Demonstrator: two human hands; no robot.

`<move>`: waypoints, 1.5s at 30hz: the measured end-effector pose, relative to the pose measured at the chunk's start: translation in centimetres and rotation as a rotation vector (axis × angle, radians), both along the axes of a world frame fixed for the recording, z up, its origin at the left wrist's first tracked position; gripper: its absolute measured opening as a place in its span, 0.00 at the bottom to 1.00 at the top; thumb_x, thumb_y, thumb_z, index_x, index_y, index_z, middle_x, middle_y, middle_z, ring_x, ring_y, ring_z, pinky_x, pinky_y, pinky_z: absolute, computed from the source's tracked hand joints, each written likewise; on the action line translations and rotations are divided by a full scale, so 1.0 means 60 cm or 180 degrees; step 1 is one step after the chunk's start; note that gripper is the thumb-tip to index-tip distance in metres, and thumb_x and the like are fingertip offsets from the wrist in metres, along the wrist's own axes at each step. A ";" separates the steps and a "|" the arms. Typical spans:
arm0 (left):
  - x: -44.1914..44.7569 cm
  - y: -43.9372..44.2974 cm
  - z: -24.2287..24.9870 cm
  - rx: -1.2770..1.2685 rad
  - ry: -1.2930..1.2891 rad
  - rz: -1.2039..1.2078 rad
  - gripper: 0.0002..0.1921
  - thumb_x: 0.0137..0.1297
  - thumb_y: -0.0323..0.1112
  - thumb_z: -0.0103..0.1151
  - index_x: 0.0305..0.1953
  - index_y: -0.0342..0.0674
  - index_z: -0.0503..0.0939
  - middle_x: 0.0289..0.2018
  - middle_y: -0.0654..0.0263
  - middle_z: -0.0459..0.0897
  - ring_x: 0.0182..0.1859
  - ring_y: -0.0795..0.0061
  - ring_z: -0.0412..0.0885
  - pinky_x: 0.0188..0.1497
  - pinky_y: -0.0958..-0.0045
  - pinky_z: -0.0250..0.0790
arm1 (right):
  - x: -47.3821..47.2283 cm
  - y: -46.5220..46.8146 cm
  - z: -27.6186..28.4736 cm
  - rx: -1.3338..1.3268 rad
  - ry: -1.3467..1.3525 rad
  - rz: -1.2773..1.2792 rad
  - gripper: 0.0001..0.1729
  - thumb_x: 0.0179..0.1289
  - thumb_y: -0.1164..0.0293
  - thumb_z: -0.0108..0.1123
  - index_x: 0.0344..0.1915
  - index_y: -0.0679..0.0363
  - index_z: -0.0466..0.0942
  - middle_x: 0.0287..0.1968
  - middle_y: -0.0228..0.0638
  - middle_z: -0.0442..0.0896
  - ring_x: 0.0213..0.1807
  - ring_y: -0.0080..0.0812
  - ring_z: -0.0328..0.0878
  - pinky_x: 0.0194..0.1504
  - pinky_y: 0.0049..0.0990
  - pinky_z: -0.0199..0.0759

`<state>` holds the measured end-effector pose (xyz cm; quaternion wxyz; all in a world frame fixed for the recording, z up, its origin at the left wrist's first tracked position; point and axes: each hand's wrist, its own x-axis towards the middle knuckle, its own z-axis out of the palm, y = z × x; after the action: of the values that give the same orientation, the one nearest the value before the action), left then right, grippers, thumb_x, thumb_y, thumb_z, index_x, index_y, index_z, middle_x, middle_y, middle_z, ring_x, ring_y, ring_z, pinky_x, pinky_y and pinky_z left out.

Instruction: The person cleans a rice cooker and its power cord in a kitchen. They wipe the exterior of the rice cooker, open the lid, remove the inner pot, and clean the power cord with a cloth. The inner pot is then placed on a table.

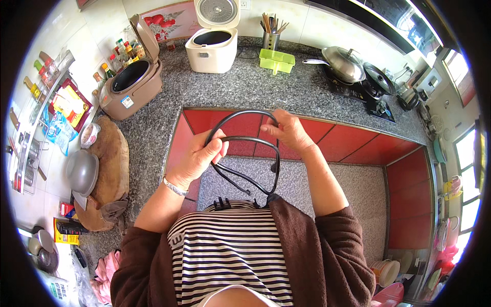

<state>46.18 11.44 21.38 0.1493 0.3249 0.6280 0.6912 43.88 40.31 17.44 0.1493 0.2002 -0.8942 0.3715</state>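
A black power cord (pixel 251 139) hangs in loose loops between my two hands, in front of my striped shirt. My left hand (pixel 200 153) is closed around the loops on their left side, thumb on top. On the upper right, my right hand (pixel 288 129) has its fingers curled over the outer loop. Below the loops one thin end of the cord dangles. Beyond my hands, a white rice cooker (pixel 211 57) with a raised lid stands on the granite counter (pixel 215 90). A brown rice cooker (pixel 132 90), also with its lid up, sits to the left.
A light-green plastic container (pixel 277 61) lies before a metal utensil holder (pixel 271 40). To the right, a lidded wok (pixel 343 65) rests on a cooktop. A round wooden chopping board (pixel 109 165) and an upturned metal bowl (pixel 81 170) occupy the left counter. Red cabinet doors (pixel 322 144) line the front.
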 end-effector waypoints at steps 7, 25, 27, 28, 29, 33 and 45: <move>-0.024 -0.023 0.003 0.0349 0.0127 -0.0007 0.24 0.70 0.59 0.50 0.29 0.42 0.71 0.19 0.73 0.68 0.24 0.83 0.71 0.27 0.80 0.62 | -0.004 -0.021 -0.105 -0.1250 -0.1545 -0.0506 0.19 0.68 0.56 0.60 0.35 0.63 0.75 0.23 0.26 0.72 0.27 0.17 0.68 0.29 0.22 0.66; -0.023 -0.006 -0.029 -0.0235 -0.0129 0.0159 0.20 0.73 0.50 0.51 0.27 0.43 0.70 0.21 0.76 0.68 0.19 0.92 0.64 0.19 0.84 0.57 | 0.009 -0.073 0.012 -0.3767 -0.2352 -0.0149 0.25 0.73 0.52 0.49 0.49 0.64 0.76 0.28 0.31 0.76 0.30 0.32 0.80 0.34 0.34 0.80; -0.021 -0.008 -0.024 -0.0455 0.0044 0.0340 0.18 0.72 0.47 0.54 0.29 0.41 0.73 0.22 0.77 0.69 0.23 0.89 0.64 0.24 0.82 0.58 | 0.008 -0.071 0.018 -0.3539 -0.2536 -0.0200 0.25 0.73 0.52 0.49 0.50 0.64 0.76 0.27 0.31 0.76 0.28 0.30 0.80 0.32 0.32 0.79; -0.019 -0.005 -0.023 -0.0495 0.0152 0.0385 0.17 0.72 0.46 0.55 0.30 0.40 0.73 0.22 0.77 0.70 0.24 0.88 0.65 0.26 0.81 0.58 | 0.008 -0.073 0.021 -0.3483 -0.2605 0.0092 0.25 0.74 0.52 0.49 0.50 0.64 0.76 0.27 0.30 0.76 0.28 0.29 0.79 0.31 0.31 0.78; -0.017 -0.002 -0.021 -0.0537 0.0259 0.0422 0.16 0.71 0.45 0.56 0.30 0.39 0.74 0.23 0.76 0.70 0.25 0.87 0.65 0.28 0.80 0.59 | 0.007 -0.074 0.025 -0.3402 -0.2708 0.0160 0.25 0.74 0.52 0.48 0.50 0.64 0.76 0.26 0.30 0.75 0.27 0.28 0.78 0.29 0.30 0.77; -0.020 0.009 -0.012 -0.0455 0.1127 0.1257 0.15 0.71 0.43 0.56 0.32 0.38 0.75 0.24 0.75 0.72 0.28 0.84 0.66 0.31 0.78 0.61 | 0.015 -0.080 0.029 -0.2926 -0.3086 0.0275 0.24 0.75 0.54 0.48 0.48 0.65 0.76 0.25 0.32 0.74 0.25 0.27 0.76 0.26 0.29 0.75; -0.040 0.031 -0.016 0.0206 0.0701 0.2112 0.15 0.73 0.44 0.53 0.29 0.45 0.70 0.22 0.80 0.65 0.22 0.91 0.60 0.22 0.84 0.52 | 0.056 -0.107 -0.055 -0.3182 -0.2117 -0.0074 0.33 0.72 0.42 0.44 0.58 0.58 0.71 0.37 0.29 0.77 0.44 0.25 0.75 0.51 0.31 0.72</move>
<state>43.77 13.32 20.40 -0.1625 0.1803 0.6895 0.6824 47.26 33.88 14.15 -0.0584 -0.0312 -0.6120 0.7881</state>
